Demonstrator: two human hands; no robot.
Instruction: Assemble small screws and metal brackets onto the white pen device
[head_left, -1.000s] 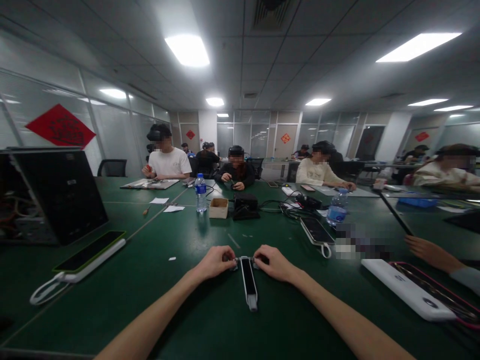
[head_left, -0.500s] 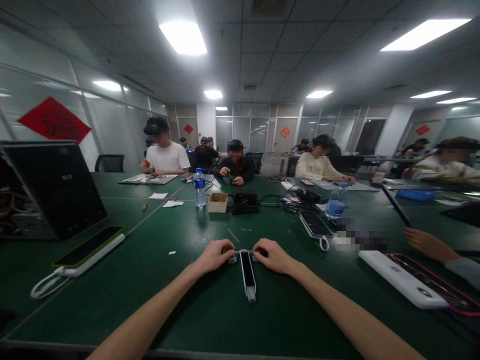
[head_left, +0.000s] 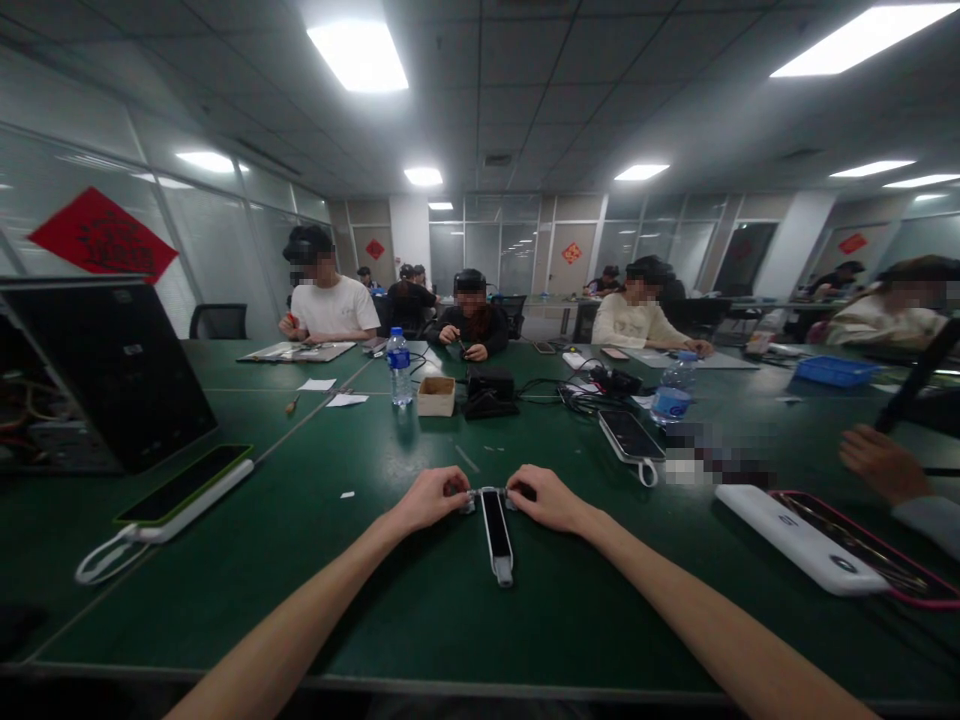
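A slim device with a black strip and a whitish frame [head_left: 497, 530] lies on the green table in front of me, its grey end toward me. My left hand [head_left: 439, 498] is closed in a pinch at the left of its far end, on a small silvery part [head_left: 471, 500]. On the other side, my right hand [head_left: 541, 495] pinches a matching silvery part. Both wrists are low over the table. What the two parts are is too small to tell, and the fingers partly hide them.
A phone [head_left: 631, 437] and a water bottle [head_left: 674, 388] stand ahead right; a white power bank [head_left: 799, 540] lies nearer. Ahead are another bottle [head_left: 400, 368] and a small box [head_left: 436, 397]. An open computer case [head_left: 112, 370] is left. A co-worker's hand [head_left: 883, 462] holds something dark at right.
The view has tilted down slightly, so the scene sits a little higher. My hands keep their pinch beside the device. The co-worker's hand at the right has shifted with its dark object.
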